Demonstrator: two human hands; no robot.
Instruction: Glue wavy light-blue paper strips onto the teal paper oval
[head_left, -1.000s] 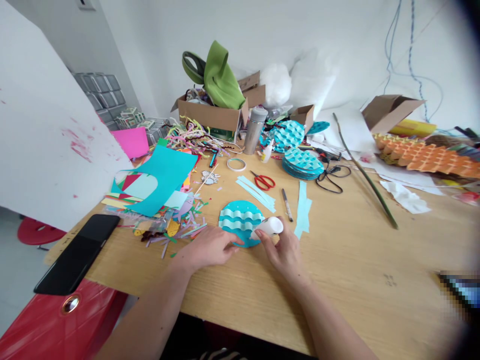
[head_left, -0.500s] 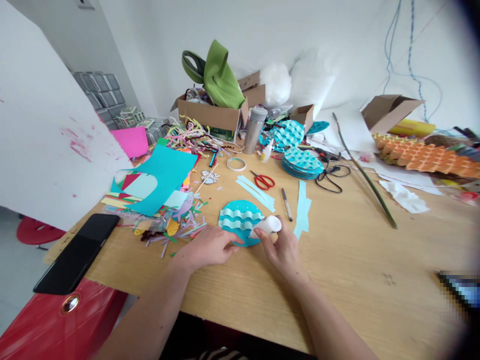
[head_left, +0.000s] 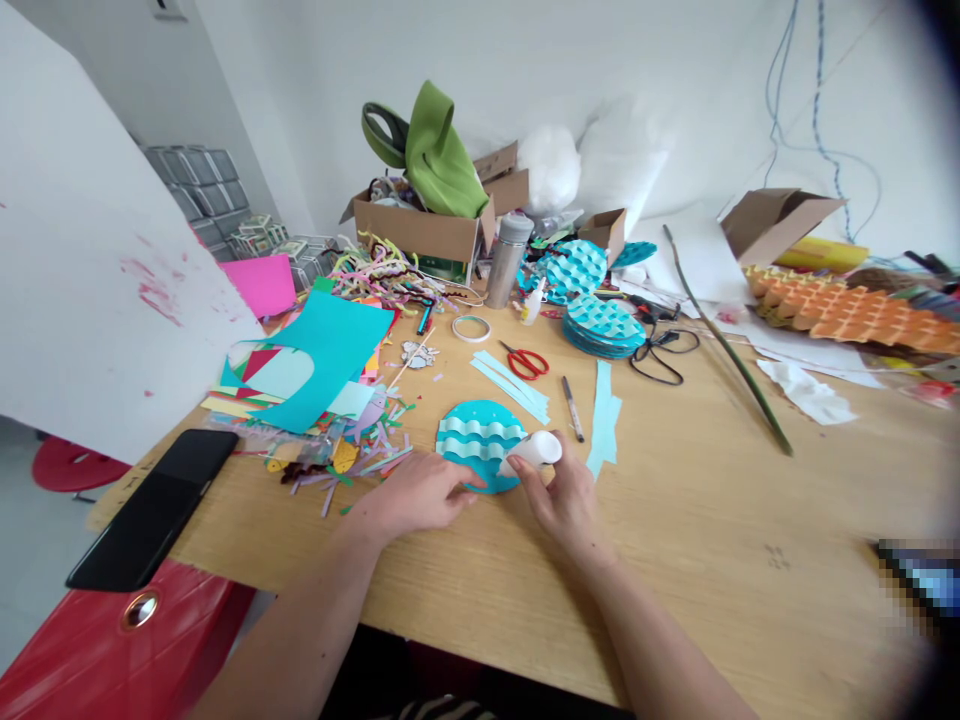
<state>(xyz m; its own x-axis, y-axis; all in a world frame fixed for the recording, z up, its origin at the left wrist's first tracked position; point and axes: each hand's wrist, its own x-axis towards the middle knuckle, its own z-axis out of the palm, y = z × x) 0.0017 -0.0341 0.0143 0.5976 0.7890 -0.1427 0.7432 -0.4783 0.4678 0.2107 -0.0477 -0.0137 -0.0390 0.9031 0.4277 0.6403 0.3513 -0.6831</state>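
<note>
A blue paper disc (head_left: 480, 412) lies flat on the wooden table (head_left: 697, 560), crossed by two wavy light-blue strips (head_left: 480, 430). My right hand (head_left: 559, 490) is closed around a white glue bottle (head_left: 540, 450), tilted with its hidden tip toward the disc's right side. At the disc's lower left edge, my left hand (head_left: 424, 490) rests with its index finger stretched onto the blue paper; its other fingers are partly curled and it holds nothing. Pale blue strips (head_left: 510, 385) lie behind the disc, and more strips (head_left: 604, 420) are to its right.
Red scissors (head_left: 527, 362) and a pen (head_left: 573, 408) lie beyond the disc. Paper scraps (head_left: 375, 440) and a black phone (head_left: 154, 510) are on the left. Farther back stand a steel flask (head_left: 508, 262) and stacked wavy discs (head_left: 604, 328). A long stem (head_left: 727, 345) lies at right.
</note>
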